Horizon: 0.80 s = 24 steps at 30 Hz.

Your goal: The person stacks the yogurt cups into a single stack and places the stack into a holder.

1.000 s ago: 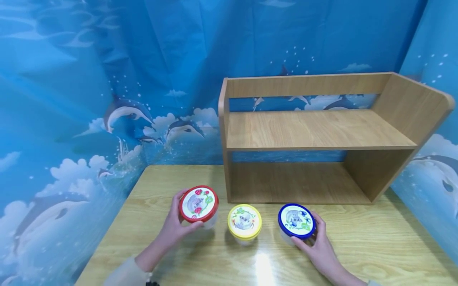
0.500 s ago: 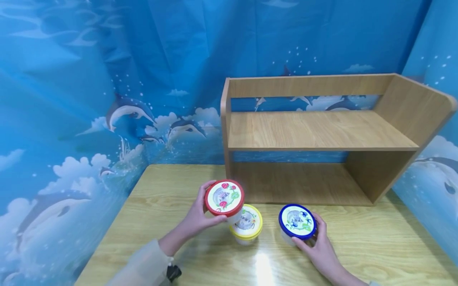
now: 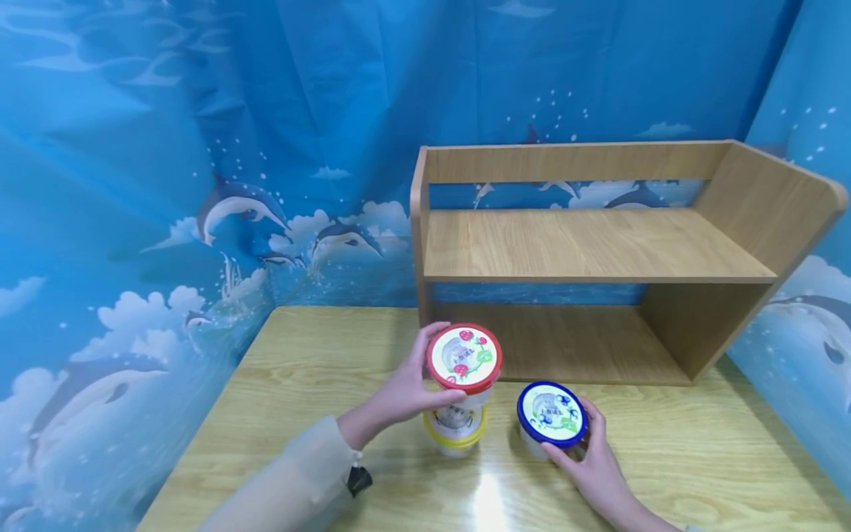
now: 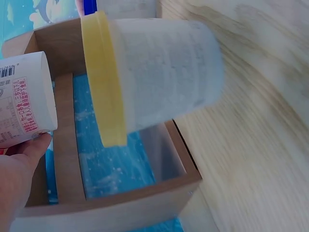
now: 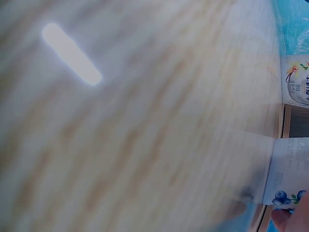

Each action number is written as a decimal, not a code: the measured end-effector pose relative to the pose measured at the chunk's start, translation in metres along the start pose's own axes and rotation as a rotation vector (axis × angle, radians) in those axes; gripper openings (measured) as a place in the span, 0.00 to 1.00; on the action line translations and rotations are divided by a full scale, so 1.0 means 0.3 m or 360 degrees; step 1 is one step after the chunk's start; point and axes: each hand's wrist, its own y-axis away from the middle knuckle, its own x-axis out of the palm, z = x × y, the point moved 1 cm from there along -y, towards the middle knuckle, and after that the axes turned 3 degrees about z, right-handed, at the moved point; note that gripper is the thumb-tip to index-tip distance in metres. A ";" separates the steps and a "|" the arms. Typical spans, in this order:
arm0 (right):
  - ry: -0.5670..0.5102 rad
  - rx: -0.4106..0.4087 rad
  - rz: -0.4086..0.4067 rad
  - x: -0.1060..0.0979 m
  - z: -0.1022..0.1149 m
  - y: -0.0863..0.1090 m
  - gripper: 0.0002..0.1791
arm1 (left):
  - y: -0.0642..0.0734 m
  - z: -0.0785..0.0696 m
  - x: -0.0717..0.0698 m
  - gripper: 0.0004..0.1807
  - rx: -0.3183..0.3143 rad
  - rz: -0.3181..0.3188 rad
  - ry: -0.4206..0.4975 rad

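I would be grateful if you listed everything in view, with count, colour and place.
Round red-lidded tub: 1, white body, held above the yellow-lidded tub, apart from it
Round yellow-lidded tub: 1, whitish body, on the table
Round blue-lidded tub: 1, white body, right of the yellow-lidded tub
Two-tier wooden shelf: 1, light brown, behind the tubs
Wood-grain table: 1, pale yellow-brown, beneath everything
Dolphin-print backdrop: 1, blue and white, behind and at the sides
Small item: 1, black, at the left wrist
Long sleeve: 1, off-white, left arm
Left hand: 1, bare, gripping the red-lidded tub
Right hand: 1, bare, gripping the blue-lidded tub
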 end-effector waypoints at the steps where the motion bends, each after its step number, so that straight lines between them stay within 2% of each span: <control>1: -0.0003 0.0000 0.0002 0.000 -0.001 0.000 0.50 | -0.009 -0.003 0.007 0.53 0.0009 0.0014 0.0000; 5: 0.0000 -0.0014 -0.0006 0.000 -0.002 0.000 0.49 | -0.045 -0.011 0.037 0.52 0.0041 0.0061 0.0028; 15: -0.0002 -0.0037 -0.0032 0.002 0.001 0.003 0.48 | -0.126 -0.027 0.118 0.51 0.0209 0.0149 0.0160; 24: 0.0042 0.0007 0.0042 -0.004 0.008 -0.004 0.49 | -0.170 -0.030 0.187 0.52 0.0212 0.0207 0.0173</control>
